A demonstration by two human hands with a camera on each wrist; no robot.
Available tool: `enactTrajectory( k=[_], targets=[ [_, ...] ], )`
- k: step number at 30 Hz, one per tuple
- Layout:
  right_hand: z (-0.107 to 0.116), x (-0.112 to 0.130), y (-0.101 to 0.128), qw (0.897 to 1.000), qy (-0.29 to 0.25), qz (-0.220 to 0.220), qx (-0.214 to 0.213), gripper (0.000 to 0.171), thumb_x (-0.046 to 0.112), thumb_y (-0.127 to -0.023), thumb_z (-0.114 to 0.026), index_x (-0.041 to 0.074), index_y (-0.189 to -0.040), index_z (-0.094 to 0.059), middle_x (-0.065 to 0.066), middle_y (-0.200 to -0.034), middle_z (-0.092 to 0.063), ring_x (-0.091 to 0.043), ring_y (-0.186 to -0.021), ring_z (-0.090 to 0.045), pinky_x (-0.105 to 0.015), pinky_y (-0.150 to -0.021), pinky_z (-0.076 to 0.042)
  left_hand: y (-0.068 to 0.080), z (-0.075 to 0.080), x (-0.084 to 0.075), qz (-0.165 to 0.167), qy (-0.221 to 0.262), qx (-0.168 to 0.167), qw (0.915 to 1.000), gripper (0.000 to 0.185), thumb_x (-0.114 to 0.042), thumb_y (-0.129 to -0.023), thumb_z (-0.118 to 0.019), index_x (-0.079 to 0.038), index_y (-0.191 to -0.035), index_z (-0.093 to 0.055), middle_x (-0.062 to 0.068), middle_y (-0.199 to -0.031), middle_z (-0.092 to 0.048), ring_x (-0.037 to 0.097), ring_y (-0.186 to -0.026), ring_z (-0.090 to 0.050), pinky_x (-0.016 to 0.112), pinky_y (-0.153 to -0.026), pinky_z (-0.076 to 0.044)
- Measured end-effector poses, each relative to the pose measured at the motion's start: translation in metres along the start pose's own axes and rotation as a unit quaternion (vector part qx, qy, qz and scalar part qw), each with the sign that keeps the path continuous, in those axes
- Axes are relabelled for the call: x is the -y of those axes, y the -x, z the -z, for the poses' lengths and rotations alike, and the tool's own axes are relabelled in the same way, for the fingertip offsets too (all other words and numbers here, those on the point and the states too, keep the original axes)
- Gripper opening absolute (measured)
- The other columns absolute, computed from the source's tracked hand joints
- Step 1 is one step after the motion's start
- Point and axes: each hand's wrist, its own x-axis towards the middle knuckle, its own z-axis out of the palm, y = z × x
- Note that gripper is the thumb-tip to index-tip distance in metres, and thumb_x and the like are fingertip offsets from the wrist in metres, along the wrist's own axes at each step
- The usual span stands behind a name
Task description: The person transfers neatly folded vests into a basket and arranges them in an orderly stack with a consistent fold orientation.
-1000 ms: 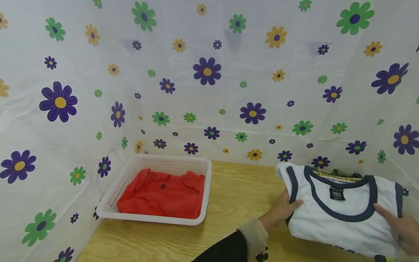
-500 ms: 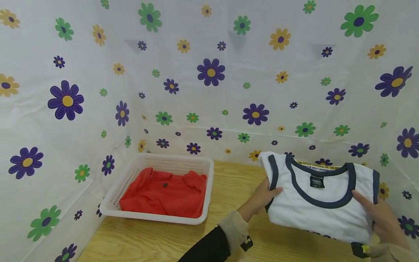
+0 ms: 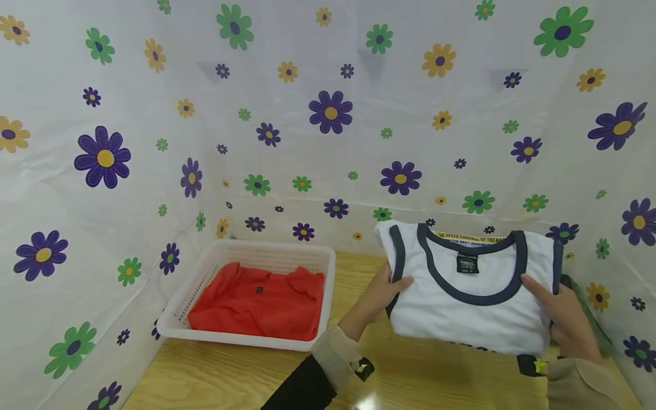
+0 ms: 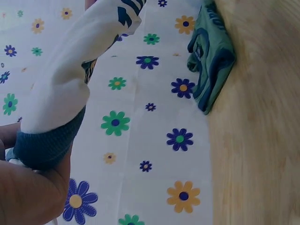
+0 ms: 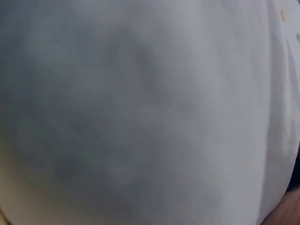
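A folded white shirt with dark trim at the neck and sleeves is held up above the table in the head view. My left hand grips its left side, thumb on the front. On the opposite side my right hand holds it, thumb near the neckline and the other fingers behind the cloth. The left wrist view shows the shirt edge-on, pinched by the left hand. White cloth fills most of the right wrist view, blurred.
A white plastic basket with a folded red shirt inside stands on the left of the wooden table. Folded green clothing lies by the flower-printed curtain, partly behind the right hand in the head view.
Both hands have carried the white shirt left and slightly up, keeping their grip on its sides. The basket and the red shirt inside it have stayed in place.
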Motion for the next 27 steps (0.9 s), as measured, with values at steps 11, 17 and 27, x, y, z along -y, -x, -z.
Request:
enactTrajectory(
  k=[11, 17, 27],
  targets=[
    [-0.051, 0.030, 0.003, 0.998, -0.009, 0.052, 0.030, 0.093, 0.052, -0.090, -0.051, -0.007, -0.147, -0.007, -0.028, -0.150, -0.018, -0.039, -0.131, -0.027, -0.057, -0.111, -0.023, 0.017, 0.055, -0.010, 0.008, 0.006, -0.017, 0.9998, 0.063, -0.022, -0.095, -0.055, -0.008, -0.147, -0.024, 0.017, -0.144, -0.039, 0.032, -0.128, -0.043, 0.049, -0.111, -0.030],
    [-0.098, 0.044, 0.001, 0.994, -0.050, 0.069, 0.068, 0.088, 0.049, -0.091, -0.053, -0.005, -0.147, -0.013, -0.025, -0.145, -0.027, -0.034, -0.127, -0.034, -0.053, -0.110, -0.027, 0.031, 0.099, -0.012, 0.028, 0.021, -0.050, 0.9982, 0.062, -0.018, -0.094, -0.054, -0.013, -0.148, -0.022, 0.016, -0.140, -0.041, 0.031, -0.123, -0.045, 0.050, -0.110, -0.032],
    [-0.155, 0.055, -0.007, 0.987, -0.096, 0.060, 0.117, 0.076, 0.043, -0.091, -0.056, -0.003, -0.143, -0.024, -0.016, -0.129, -0.042, -0.023, -0.109, -0.046, -0.045, -0.103, -0.036, 0.052, 0.154, -0.012, 0.062, 0.014, -0.064, 0.9959, 0.065, -0.017, -0.095, -0.052, -0.020, -0.150, -0.017, 0.015, -0.139, -0.041, 0.029, -0.119, -0.047, 0.049, -0.108, -0.035]
  ],
)
